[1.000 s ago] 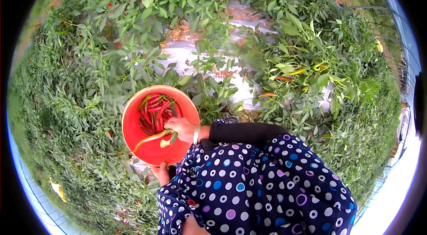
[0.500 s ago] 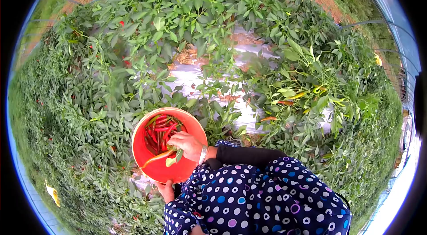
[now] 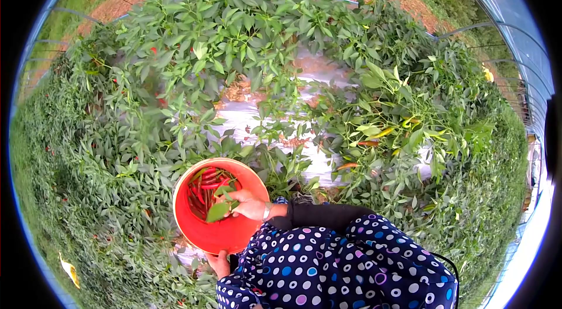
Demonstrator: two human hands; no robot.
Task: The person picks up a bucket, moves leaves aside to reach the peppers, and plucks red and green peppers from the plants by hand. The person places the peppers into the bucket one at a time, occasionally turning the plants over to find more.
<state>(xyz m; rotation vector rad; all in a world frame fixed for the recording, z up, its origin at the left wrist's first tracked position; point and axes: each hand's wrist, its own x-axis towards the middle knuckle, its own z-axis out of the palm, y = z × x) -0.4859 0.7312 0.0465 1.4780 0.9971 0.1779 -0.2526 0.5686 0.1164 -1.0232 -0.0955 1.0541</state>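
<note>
A red bucket (image 3: 237, 237) with a pale rim is tilted toward me, with several red chili peppers (image 3: 212, 181) lying deep inside. My left hand (image 3: 220, 263) is closed on the bucket's near edge, its fingers partly hidden. Inside the bucket's mouth, my right hand (image 3: 250, 206) is closed in a pinch on green leaves (image 3: 218, 211) that stick out to its left. Whether a pepper is also in those fingers is hidden.
Dense pepper plants (image 3: 105, 151) surround me. Orange and yellow peppers (image 3: 381, 133) hang at the right. Shiny mulch film (image 3: 246, 119) shows between the plants. Metal hoops and plastic sheeting (image 3: 515, 10) frame the sides. My dotted garment (image 3: 339, 256) fills the lower middle.
The orange-green pepper seen under my right hand no longer shows; the leaves there have turned and lie further left. The bucket sits slightly lower in view, still gripped by my left hand.
</note>
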